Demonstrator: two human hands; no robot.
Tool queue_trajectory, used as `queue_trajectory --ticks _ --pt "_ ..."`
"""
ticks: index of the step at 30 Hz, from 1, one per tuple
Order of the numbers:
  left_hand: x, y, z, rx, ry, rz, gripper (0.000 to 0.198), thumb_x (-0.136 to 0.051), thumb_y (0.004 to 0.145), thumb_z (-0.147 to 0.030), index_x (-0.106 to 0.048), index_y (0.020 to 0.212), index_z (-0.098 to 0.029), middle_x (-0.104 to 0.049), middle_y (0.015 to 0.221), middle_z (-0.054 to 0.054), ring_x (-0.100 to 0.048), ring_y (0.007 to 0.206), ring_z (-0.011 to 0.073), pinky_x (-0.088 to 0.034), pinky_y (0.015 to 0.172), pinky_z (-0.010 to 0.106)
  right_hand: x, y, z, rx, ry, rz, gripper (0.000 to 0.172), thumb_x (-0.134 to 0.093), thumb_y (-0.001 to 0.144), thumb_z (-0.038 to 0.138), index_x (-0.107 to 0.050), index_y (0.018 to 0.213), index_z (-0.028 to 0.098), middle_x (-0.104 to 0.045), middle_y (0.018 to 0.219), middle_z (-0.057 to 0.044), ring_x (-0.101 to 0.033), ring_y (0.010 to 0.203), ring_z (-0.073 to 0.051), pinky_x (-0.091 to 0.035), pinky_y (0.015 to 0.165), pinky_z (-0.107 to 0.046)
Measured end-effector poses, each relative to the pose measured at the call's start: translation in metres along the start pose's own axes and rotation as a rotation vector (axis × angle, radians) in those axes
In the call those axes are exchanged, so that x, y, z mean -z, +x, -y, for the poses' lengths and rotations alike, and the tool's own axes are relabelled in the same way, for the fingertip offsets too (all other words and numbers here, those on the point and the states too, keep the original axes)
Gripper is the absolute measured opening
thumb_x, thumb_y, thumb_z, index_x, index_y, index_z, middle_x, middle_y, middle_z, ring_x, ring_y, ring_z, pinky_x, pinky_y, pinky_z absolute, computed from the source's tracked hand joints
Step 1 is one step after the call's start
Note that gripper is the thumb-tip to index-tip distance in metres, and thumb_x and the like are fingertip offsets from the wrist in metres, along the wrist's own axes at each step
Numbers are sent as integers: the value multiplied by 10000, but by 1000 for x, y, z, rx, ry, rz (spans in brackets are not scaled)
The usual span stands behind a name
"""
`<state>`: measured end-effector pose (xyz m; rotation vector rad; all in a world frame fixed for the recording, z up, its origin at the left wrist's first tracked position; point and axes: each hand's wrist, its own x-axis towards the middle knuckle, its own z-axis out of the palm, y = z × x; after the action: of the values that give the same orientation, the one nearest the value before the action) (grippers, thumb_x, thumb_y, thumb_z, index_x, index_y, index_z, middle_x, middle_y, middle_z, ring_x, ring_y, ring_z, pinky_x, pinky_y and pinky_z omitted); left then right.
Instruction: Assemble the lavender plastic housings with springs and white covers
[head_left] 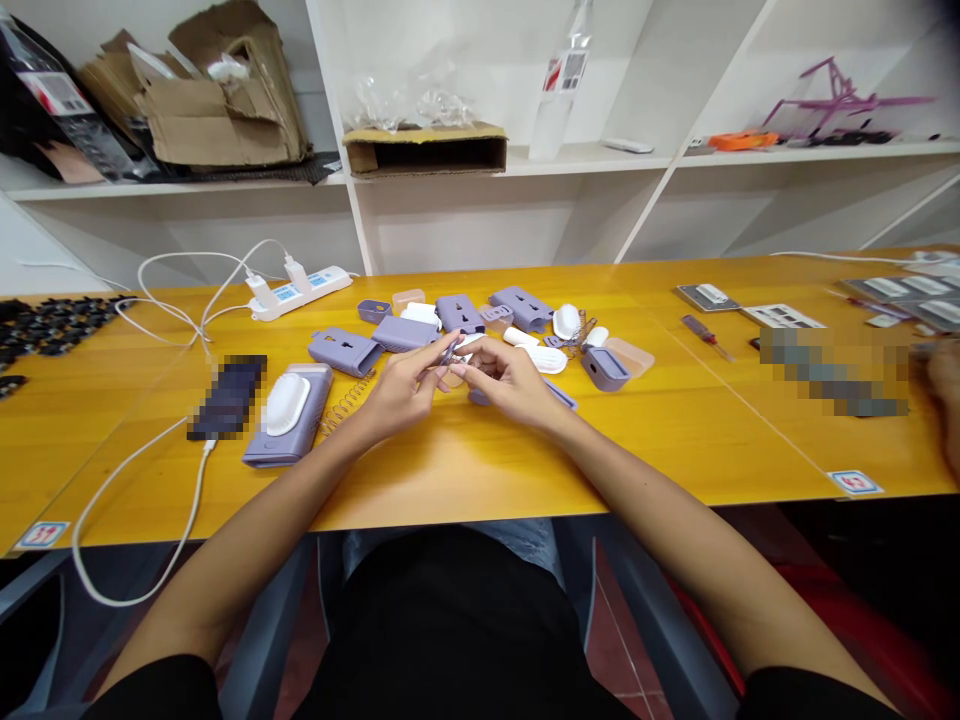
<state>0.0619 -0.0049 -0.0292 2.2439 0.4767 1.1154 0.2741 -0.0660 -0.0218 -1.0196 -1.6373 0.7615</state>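
My left hand (405, 388) and my right hand (511, 382) meet above the middle of the table, fingertips close together. Between the left thumb and fingers is a small purple-grey part (450, 350), mostly hidden. The right fingers are pinched beside it, and what they hold is covered. Behind and around the hands lie purple plastic housings (345, 350), white rounded pieces (567, 321) and a purple cup-like piece (606, 369). A long coil spring (347, 404) rests by my left wrist. Farther left, a white oval piece (287, 404) sits on a larger purple housing (319, 385).
A phone (229, 397) with a white cable and a power strip (302, 293) are on the left. A screwdriver (707, 337) lies to the right. Another person's hand (943, 395) shows at the right edge. Shelves hold cardboard boxes (225, 110) and a bottle (561, 85).
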Motion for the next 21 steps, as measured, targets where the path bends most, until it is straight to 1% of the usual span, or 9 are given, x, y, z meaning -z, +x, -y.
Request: queue_trajectory --ticks 2,4,6,9,11,14,16,21 --pt "0 0 -2 -28 76 -7 564 -578 1051 -204 -613 1614 -204 -818 1331 127 -790 787 146 -658 823 274 -2 0 0 -8 16 -5 392 -771 971 593 -665 1081 232 -584 677 58 -505 558 -133 -420 529 -278" --pt "0 0 -4 -52 138 -14 546 -555 1060 -194 -621 1603 -187 -814 1349 140 -808 871 160 -643 879 269 -4 -1 -1 -19 39 -2 395 -784 961 604 -654 1050 242 -581 669 60 -506 552 -135 -419 523 -280" --pt "-1 0 -6 -73 181 -22 534 -527 1067 -176 -629 1591 -181 -821 1334 139 -818 961 174 -631 933 272 -7 -1 -1 -26 57 3 399 -787 959 613 -643 1018 245 -591 671 55 -527 556 -140 -422 524 -283" --pt "-1 0 -7 -104 212 -27 532 -510 1065 -161 -632 1583 -190 -841 1270 119 -820 999 181 -631 940 276 -9 -1 -2 -38 77 9 413 -777 965 627 -631 988 242 -634 703 37 -572 584 -147 -446 547 -288" --pt "-1 0 -7 -117 215 -26 533 -515 1067 -172 -624 1589 -184 -833 1297 124 -823 1023 188 -634 950 280 -10 -1 -1 -46 99 11 426 -785 956 636 -631 982 239 -653 714 30 -594 599 -151 -459 560 -289" --pt "-1 0 -6 -101 213 -22 540 -519 1077 -194 -601 1609 -164 -809 1365 140 -824 1083 197 -627 1012 288 -10 -1 1 -55 132 6 435 -799 944 639 -645 979 234 -657 705 28 -597 597 -149 -457 564 -287" --pt "-1 0 -5 -81 211 -21 554 -519 1080 -203 -580 1629 -163 -807 1368 138 -823 1097 199 -619 1047 296 -10 0 2 -58 150 2 440 -803 939 643 -652 978 231 -661 705 26 -589 590 -144 -449 559 -286" --pt "-3 -1 -2 -63 214 -16 585 -517 1084 -218 -534 1667 -179 -782 1421 146 -820 1077 195 -621 1038 299 -11 0 1 -70 170 -19 486 -824 902 678 -658 991 229 -676 724 20 -591 600 -144 -436 550 -280"
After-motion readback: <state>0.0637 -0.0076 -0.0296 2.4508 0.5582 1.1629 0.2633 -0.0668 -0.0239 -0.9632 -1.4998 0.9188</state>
